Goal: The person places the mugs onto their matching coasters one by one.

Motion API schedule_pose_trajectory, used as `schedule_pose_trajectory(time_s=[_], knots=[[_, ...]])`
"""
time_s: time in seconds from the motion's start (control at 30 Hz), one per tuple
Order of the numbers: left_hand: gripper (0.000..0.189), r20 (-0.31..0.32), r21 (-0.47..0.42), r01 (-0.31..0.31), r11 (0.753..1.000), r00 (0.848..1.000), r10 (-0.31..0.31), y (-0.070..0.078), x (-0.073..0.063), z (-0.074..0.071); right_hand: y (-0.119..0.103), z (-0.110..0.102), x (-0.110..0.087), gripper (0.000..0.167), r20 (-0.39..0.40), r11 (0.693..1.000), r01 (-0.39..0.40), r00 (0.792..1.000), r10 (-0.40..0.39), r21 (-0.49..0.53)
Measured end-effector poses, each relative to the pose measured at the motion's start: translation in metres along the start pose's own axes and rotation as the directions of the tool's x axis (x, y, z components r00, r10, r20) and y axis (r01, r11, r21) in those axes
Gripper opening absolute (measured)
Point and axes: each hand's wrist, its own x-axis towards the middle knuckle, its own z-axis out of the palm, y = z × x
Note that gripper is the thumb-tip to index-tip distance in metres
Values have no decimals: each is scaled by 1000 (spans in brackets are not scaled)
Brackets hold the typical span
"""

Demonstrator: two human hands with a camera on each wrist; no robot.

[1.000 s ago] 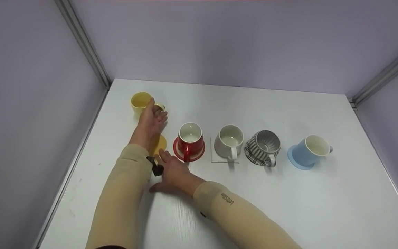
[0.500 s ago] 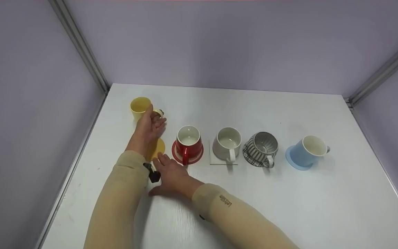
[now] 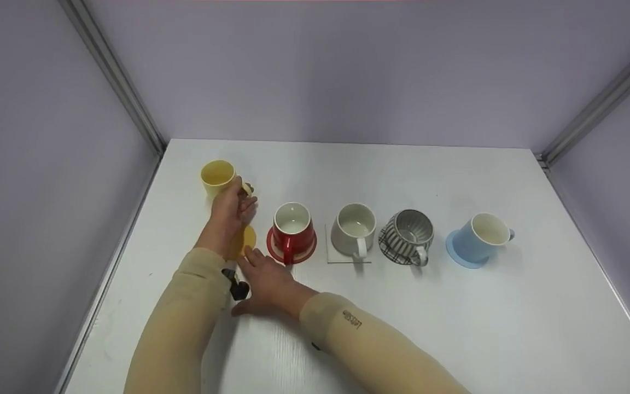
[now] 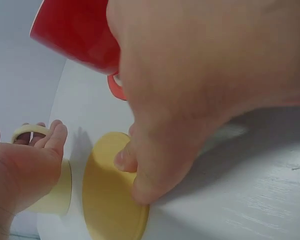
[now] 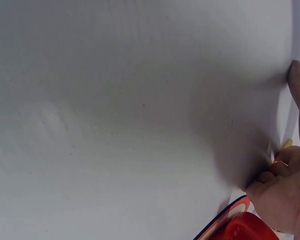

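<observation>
At the left back of the table stands a yellow mug (image 3: 217, 174), its handle turned to the right. My left hand (image 3: 227, 209) holds it from the near right side, thumb at the wall and fingers at the handle; the left wrist view shows fingers through the handle (image 4: 32, 129). Between my hands and the red mug lies a round yellow coaster (image 4: 110, 192), partly covered by the left wrist in the head view. My right hand (image 3: 267, 283) touches the coaster's near edge with its fingertips, thumb spread away toward the front.
To the right runs a row: a red mug (image 3: 295, 235) on a red coaster, a whitish mug (image 3: 352, 232) on a square white coaster, a striped mug (image 3: 410, 235) on a checked coaster, and a light blue mug (image 3: 476, 239) on a blue coaster. Walls enclose the table's back and sides.
The head view has tilted up slightly, so everything sits lower in it. My left fingers look more curled at the yellow mug's handle. My right hand stays at the coaster.
</observation>
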Motion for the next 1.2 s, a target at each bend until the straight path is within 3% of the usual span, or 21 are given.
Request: schedule_pose_trajectory(time_s=[0.37,0.67,0.97,1.2], knots=[[37,-88,156,-61,986,993,75,-1,-1,4,3,-4,2,122,-9,1000,11,1000,-11,15],[32,-42,173,-130,976,989,139,-6,-4,5,7,-4,4,122,-5,1000,5,1000,-5,0],[34,-47,266,-123,956,989,140,-7,-8,7,12,-7,2,121,15,1000,7,1000,-7,9],[38,-43,351,-149,925,984,175,-7,-10,5,14,-9,2,120,23,1000,24,999,-24,-11]])
